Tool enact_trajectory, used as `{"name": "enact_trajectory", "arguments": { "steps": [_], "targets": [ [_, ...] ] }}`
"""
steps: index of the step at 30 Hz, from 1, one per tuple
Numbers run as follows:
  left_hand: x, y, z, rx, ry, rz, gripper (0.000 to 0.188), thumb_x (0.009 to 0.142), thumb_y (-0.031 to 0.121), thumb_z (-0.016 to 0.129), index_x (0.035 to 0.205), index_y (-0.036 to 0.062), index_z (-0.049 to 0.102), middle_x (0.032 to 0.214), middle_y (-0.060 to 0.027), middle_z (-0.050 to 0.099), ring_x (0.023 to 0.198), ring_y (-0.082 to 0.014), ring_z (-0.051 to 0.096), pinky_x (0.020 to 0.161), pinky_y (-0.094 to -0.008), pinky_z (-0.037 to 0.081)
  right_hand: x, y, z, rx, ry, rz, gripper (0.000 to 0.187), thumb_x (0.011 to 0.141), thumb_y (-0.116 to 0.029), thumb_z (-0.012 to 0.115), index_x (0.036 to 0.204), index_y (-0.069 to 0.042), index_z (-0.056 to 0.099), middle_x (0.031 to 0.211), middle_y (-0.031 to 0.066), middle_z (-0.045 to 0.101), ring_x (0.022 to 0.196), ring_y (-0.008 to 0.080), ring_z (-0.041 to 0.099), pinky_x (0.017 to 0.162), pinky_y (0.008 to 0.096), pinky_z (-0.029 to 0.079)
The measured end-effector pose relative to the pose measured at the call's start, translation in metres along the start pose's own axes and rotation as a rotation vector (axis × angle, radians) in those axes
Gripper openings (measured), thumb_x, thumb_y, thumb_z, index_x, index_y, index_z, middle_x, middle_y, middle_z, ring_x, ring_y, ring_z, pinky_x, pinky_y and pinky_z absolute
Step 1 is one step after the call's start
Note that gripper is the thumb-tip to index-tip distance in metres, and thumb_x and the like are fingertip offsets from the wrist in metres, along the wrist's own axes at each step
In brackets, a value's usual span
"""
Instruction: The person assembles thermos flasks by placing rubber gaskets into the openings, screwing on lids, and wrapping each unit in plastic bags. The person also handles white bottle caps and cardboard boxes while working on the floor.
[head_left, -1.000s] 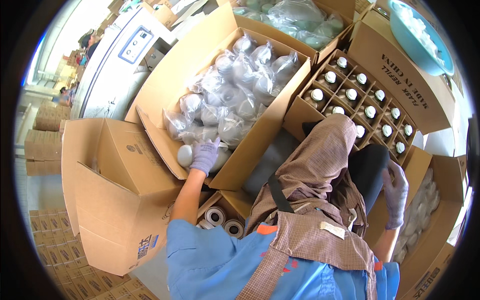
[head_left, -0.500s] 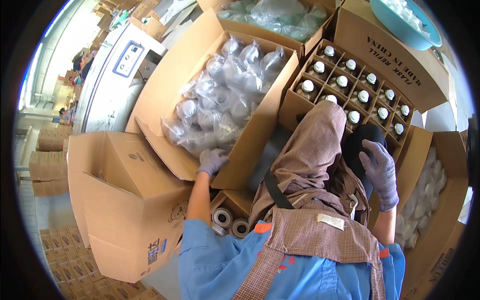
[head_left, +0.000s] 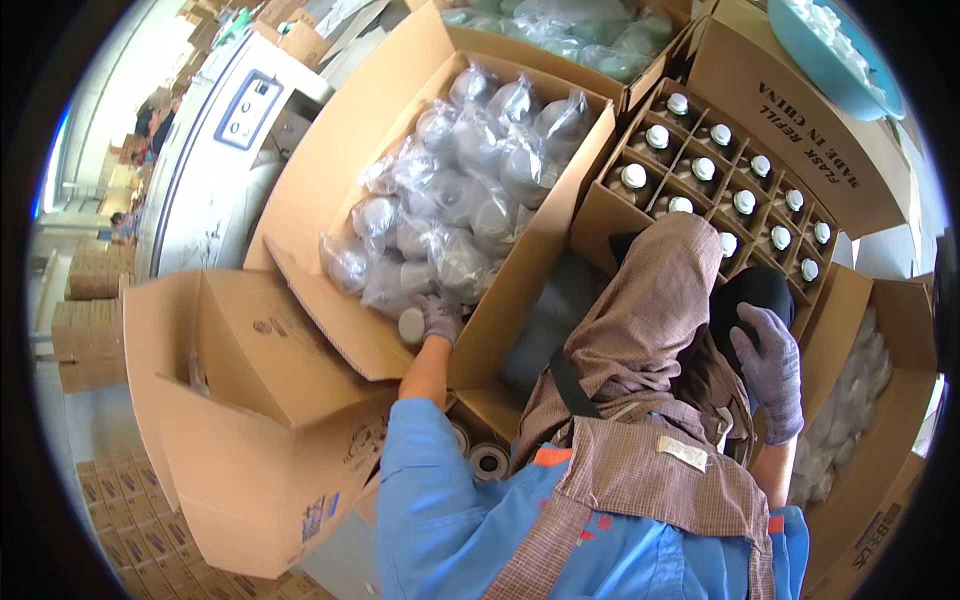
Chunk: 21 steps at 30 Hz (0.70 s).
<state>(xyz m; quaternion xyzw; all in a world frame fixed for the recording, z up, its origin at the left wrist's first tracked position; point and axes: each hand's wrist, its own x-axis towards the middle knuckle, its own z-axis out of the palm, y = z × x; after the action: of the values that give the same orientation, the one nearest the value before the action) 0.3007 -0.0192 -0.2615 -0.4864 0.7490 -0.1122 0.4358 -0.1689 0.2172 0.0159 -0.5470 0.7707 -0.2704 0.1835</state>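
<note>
- left hand (head_left: 441,319) in the box (head_left: 548,243), fingertips hidden; cannot tell if it grips
- white piece (head_left: 411,326) just left of that hand, below the bags (head_left: 455,225)
- right hand (head_left: 772,372) unclenched, fingers parted

White piece (head_left: 411,326) hidden beyond its round end, blue basin (head_left: 802,48) cut off at top.

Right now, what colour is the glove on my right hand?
Greyish purple; the right-hand glove shows best in the head view.

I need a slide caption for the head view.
Left hand in a box of bagged items, right hand empty, open.
</note>
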Motion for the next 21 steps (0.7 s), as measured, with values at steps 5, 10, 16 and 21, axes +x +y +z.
{"name": "enact_trajectory", "arguments": {
  "steps": [5,10,16,21],
  "targets": [
    [0.001,-0.006,-0.010,-0.238,-0.117,-0.027,0.043,0.095,0.031,0.048,0.136,0.0198,0.056,0.133,-0.0136,0.058,0.121,-0.0415,0.054,0.096,-0.0657,0.032,0.002,-0.011,0.001,0.013,-0.024,-0.017,0.031,0.084,-0.013,0.071,0.112,-0.001,0.065,0.107,0.0164,0.068,0.100,0.0353,0.065,0.088,0.0392,0.052],
    [-0.051,-0.046,-0.077,-0.138,0.157,-0.149,0.044,0.095,0.018,0.047,0.139,0.0139,0.051,0.110,-0.0132,0.068,0.113,-0.0433,0.059,0.096,-0.0650,0.035,0.006,-0.008,-0.012,-0.003,0.082,-0.104,0.029,0.082,-0.012,0.073,0.109,-0.001,0.066,0.103,0.0168,0.068,0.096,0.0344,0.066,0.085,0.0389,0.053],
    [-0.130,-0.123,-0.124,-0.176,0.751,-0.062,0.043,0.091,0.015,0.052,0.134,0.0115,0.056,0.110,-0.0094,0.069,0.102,-0.0227,0.066,0.100,-0.0521,0.043,0.018,-0.006,-0.006,0.074,0.107,-0.275,0.026,0.082,-0.017,0.072,0.103,-0.004,0.065,0.094,0.0138,0.067,0.089,0.0327,0.065,0.079,0.0409,0.051],
    [-0.198,-0.134,-0.279,-1.457,0.657,0.047,0.040,0.095,0.010,0.049,0.134,0.0001,0.055,0.122,-0.0175,0.065,0.107,-0.0253,0.064,0.092,-0.0348,0.051,0.014,-0.004,-0.026,0.195,0.254,-0.320,0.052,0.082,-0.030,0.076,0.124,-0.003,0.061,0.118,0.0182,0.062,0.110,0.0355,0.060,0.096,0.0430,0.047]
  ]
}}
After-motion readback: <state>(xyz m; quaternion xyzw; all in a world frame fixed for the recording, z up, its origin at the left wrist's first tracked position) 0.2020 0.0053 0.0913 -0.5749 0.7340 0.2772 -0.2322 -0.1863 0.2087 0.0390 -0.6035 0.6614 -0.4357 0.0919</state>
